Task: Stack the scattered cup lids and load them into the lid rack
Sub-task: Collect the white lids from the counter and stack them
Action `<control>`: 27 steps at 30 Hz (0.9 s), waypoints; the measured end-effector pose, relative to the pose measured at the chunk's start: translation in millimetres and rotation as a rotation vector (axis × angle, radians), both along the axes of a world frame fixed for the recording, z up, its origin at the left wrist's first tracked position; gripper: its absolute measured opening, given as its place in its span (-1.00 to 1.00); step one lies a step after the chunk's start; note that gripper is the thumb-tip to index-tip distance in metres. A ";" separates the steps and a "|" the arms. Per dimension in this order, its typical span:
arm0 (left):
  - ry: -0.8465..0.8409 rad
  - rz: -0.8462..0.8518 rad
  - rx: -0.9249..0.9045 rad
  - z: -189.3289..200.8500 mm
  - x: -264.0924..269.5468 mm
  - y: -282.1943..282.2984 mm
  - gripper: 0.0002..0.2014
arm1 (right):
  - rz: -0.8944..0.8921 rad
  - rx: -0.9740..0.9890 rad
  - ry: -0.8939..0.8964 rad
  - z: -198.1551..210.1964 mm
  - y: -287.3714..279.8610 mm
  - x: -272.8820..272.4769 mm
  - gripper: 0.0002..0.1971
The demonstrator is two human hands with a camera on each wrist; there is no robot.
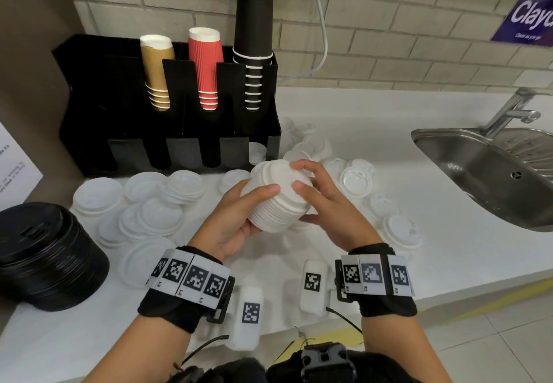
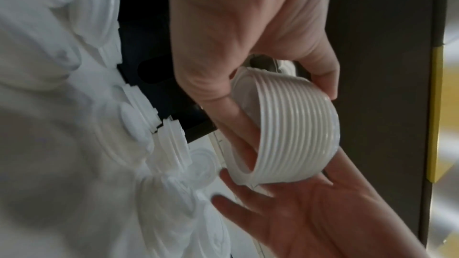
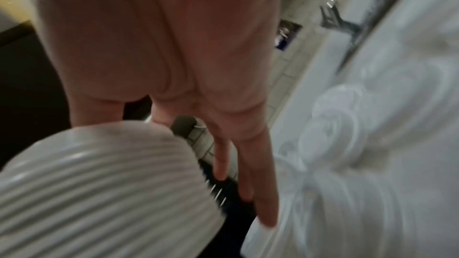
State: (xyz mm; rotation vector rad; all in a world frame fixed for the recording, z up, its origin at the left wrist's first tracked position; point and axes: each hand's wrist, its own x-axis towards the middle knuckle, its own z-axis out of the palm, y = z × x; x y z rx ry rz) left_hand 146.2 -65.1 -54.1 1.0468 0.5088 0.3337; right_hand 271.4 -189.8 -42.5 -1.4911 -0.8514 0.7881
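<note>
A tall stack of nested white lids [image 1: 278, 203] [image 2: 298, 134] [image 3: 99, 193] is held tilted above the counter, in front of the black rack [image 1: 89, 98]. My left hand [image 1: 236, 218] [image 2: 248, 36] grips the stack, thumb on its upper edge and fingers curled beneath. My right hand [image 1: 332, 212] [image 2: 310, 219] [image 3: 174, 46] touches the top lid with thumb and forefinger, its other fingers straight beside the stack. Several loose white lids [image 1: 155, 215] lie scattered on the white counter [image 1: 404, 263]. One white lid [image 1: 257, 152] stands in the rack's rightmost lower slot.
A stack of black lids [image 1: 45, 254] sits at the counter's left front. The rack's upper part holds gold cups [image 1: 157, 71], red cups [image 1: 206, 68] and black cups [image 1: 254, 38]. A steel sink [image 1: 478, 167] with a tap [image 1: 514, 110] lies to the right.
</note>
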 end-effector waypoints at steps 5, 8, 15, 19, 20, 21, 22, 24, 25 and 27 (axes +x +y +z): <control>0.051 -0.073 -0.011 2.0 -4.1 4.8 -0.52 | 0.013 0.000 0.179 0.8 2.9 -3.5 -0.64; 0.141 -0.062 0.016 2.9 -9.4 16.0 -0.80 | -0.038 -0.067 0.157 0.3 3.7 -2.0 -0.70; 0.300 0.043 0.207 6.2 -25.6 40.7 -0.68 | 0.053 -0.261 0.045 -15.3 10.5 -20.2 -0.72; 0.273 0.077 0.260 12.5 -32.4 48.4 -0.75 | 0.117 -0.360 -0.071 -22.1 18.9 -31.5 -0.69; 0.270 0.085 0.266 13.7 -33.5 49.0 -0.78 | 0.122 -0.384 -0.103 -23.7 21.3 -32.5 -0.67; 0.270 0.090 0.270 14.4 -34.8 49.7 -0.78 | 0.121 -0.402 -0.141 -25.6 23.3 -32.6 -0.65; 0.269 0.090 0.276 14.9 -35.6 50.0 -0.78 | 0.122 -0.421 -0.193 -27.7 25.1 -31.5 -0.62; 0.270 0.084 0.283 15.8 -37.4 49.8 -0.77 | 0.139 -0.494 -0.329 -30.6 27.1 -29.0 -0.56; 0.269 0.080 0.285 16.0 -38.1 49.8 -0.77 | 0.155 -0.533 -0.378 -31.3 27.4 -27.9 -0.53; 0.266 0.076 0.292 16.3 -39.6 50.2 -0.77 | 0.169 -0.565 -0.429 -31.1 27.3 -23.0 -0.50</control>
